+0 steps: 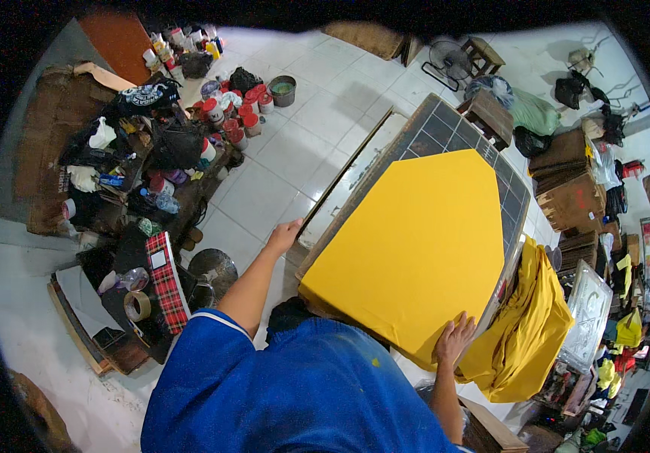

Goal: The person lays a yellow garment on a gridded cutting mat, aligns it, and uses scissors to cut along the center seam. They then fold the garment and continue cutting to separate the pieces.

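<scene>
A yellow fabric piece [415,241] with cut-off far corners lies spread over a dark table top [446,128] marked with a pale grid. Small creases show near its front edge. My right hand [455,337] rests on the fabric's near right edge, fingers extended and touching the cloth. Along the table's left side runs a long pale frame [348,198] with a dark edge. At its near end, my left hand [286,235] has its fingers closed on the frame's corner. The frame's lower part is hidden behind the table and fabric.
Bunched yellow cloth [525,325] hangs by the table's right side. Red-lidded tubs [242,113] and a grey bucket [283,90] stand on the tiled floor. A cluttered bench [181,200], a round stool [213,272] and tape [137,306] are at left. Cardboard stacks [574,196] line the right.
</scene>
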Action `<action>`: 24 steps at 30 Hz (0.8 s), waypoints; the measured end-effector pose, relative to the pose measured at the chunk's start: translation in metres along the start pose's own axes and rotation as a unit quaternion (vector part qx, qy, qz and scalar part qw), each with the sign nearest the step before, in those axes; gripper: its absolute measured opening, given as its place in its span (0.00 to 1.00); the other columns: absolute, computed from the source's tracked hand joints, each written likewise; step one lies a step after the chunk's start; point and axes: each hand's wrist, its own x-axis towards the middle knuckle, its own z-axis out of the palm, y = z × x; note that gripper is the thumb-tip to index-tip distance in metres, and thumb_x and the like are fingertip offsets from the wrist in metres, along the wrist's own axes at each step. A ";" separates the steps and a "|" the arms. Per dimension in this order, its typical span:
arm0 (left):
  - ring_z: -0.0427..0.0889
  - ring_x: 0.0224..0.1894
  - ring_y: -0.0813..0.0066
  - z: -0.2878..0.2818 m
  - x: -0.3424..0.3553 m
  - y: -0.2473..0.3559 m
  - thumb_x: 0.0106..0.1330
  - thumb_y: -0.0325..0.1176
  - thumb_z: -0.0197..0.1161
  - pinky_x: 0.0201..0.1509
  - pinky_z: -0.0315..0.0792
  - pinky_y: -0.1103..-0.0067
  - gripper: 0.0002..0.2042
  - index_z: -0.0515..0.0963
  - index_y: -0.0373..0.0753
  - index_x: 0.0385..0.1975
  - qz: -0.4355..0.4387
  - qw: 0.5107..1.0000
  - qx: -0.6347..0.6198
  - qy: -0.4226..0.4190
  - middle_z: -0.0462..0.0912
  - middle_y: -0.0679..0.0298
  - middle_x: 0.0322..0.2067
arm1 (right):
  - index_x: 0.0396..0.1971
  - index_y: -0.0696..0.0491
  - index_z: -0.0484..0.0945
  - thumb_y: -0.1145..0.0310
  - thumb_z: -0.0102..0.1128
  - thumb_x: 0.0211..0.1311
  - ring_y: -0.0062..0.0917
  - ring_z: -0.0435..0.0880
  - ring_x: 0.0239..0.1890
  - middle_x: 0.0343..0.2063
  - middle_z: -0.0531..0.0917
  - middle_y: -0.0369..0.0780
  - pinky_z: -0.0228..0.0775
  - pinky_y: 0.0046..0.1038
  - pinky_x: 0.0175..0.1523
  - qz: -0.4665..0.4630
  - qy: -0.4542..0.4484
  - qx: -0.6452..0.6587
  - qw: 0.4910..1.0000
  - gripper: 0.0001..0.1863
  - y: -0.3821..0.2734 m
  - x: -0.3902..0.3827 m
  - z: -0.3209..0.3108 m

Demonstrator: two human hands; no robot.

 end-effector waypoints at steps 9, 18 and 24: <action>0.83 0.55 0.44 -0.015 -0.012 0.029 0.79 0.51 0.49 0.58 0.75 0.57 0.23 0.80 0.43 0.60 0.024 0.992 0.125 0.003 0.86 0.47 0.52 | 0.71 0.50 0.68 0.62 0.61 0.72 0.56 0.50 0.77 0.75 0.54 0.57 0.45 0.55 0.78 -0.202 0.031 0.144 0.968 0.30 -0.171 0.075 -0.007; 0.82 0.57 0.45 -0.050 -0.086 -0.017 0.80 0.49 0.49 0.61 0.75 0.60 0.21 0.80 0.44 0.61 0.014 0.993 0.098 0.064 0.84 0.47 0.54 | 0.70 0.51 0.68 0.59 0.64 0.72 0.53 0.56 0.76 0.73 0.60 0.56 0.50 0.50 0.78 -0.331 -0.132 0.345 0.868 0.31 -0.399 0.173 -0.008; 0.87 0.53 0.60 -0.076 -0.213 -0.145 0.76 0.47 0.59 0.58 0.77 0.69 0.26 0.73 0.38 0.68 -0.098 0.990 -0.038 0.098 0.86 0.51 0.53 | 0.68 0.64 0.66 0.39 0.68 0.65 0.40 0.75 0.62 0.62 0.76 0.50 0.64 0.39 0.69 -0.105 -0.336 0.498 0.792 0.47 -0.493 0.193 -0.010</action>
